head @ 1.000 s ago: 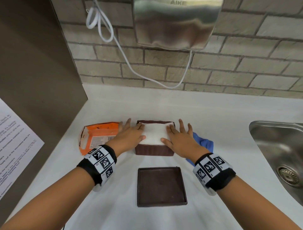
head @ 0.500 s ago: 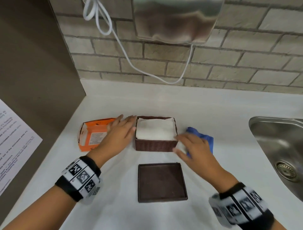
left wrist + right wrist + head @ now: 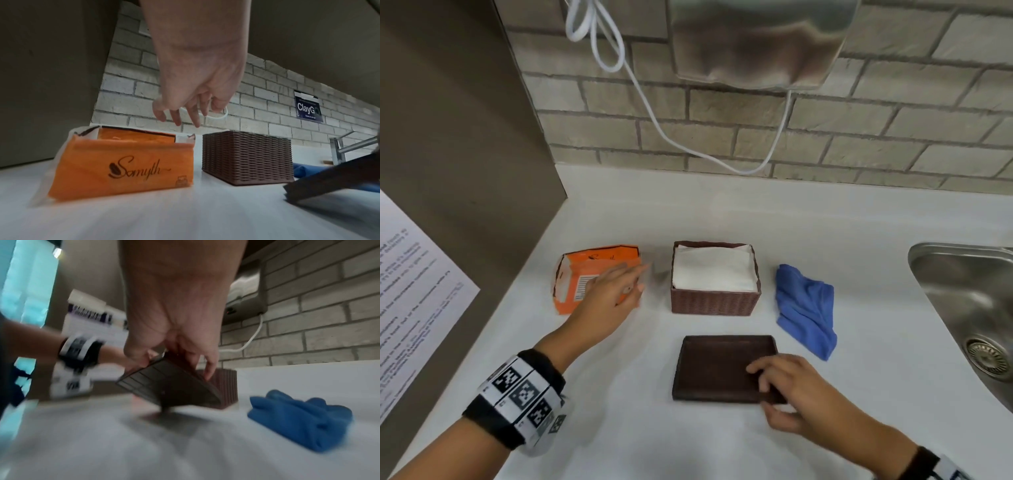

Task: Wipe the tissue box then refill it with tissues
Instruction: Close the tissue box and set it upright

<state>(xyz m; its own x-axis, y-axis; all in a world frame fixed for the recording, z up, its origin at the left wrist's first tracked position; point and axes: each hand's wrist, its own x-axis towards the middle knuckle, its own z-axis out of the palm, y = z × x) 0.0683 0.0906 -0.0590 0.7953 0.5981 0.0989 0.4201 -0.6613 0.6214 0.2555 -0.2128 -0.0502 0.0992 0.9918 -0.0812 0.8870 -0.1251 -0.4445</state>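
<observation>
White tabletop (image 3: 619, 428) carries the brown wicker tissue box (image 3: 715, 301) at centre, filled to the rim with white tissues (image 3: 714, 274). Torn orange tissue packet (image 3: 585, 270) just left of the box; crumpled blue cloth (image 3: 806, 308) to its right, apart from it; steel sink (image 3: 962, 284) at far right, cut off by the frame edge. Hand dryer (image 3: 753, 41) and white cord (image 3: 654, 113) on the brick wall behind. Right hand (image 3: 798, 394) pinches the near right corner of the brown lid (image 3: 719, 366) — the right wrist view shows that corner tilted up off the tabletop, blurred. Left hand (image 3: 609, 298) hovers over the packet, fingers loose, holding nothing. Half a second ago the right hand was beside the box near the cloth; the left hand was at the box's left wall.
</observation>
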